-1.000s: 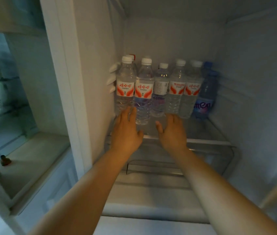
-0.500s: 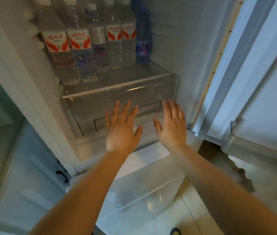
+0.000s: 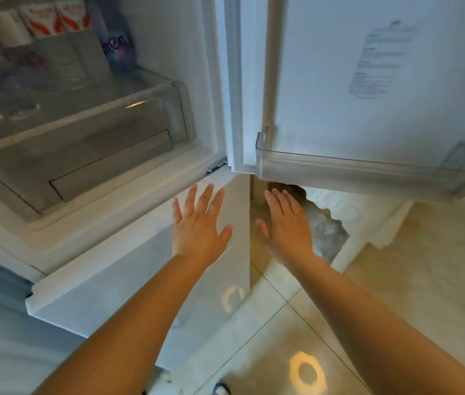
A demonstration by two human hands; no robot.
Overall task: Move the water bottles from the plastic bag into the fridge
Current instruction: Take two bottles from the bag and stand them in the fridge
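Head view: our left hand [image 3: 200, 223] and right hand [image 3: 285, 223] spread wide, empty, over beige floor tiles [image 3: 413, 280]; fridge [image 3: 180, 47] door [image 3: 339, 67] open.

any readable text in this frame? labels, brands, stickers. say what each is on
"men": only the tail of a word shows, on the blue bottle on the fridge shelf.
Red-and-white labels on the clear water bottles: print too blurred to read.
Sheet of printed text on the inside of the fridge door: lines too small and blurred to read.
Nothing else legible.
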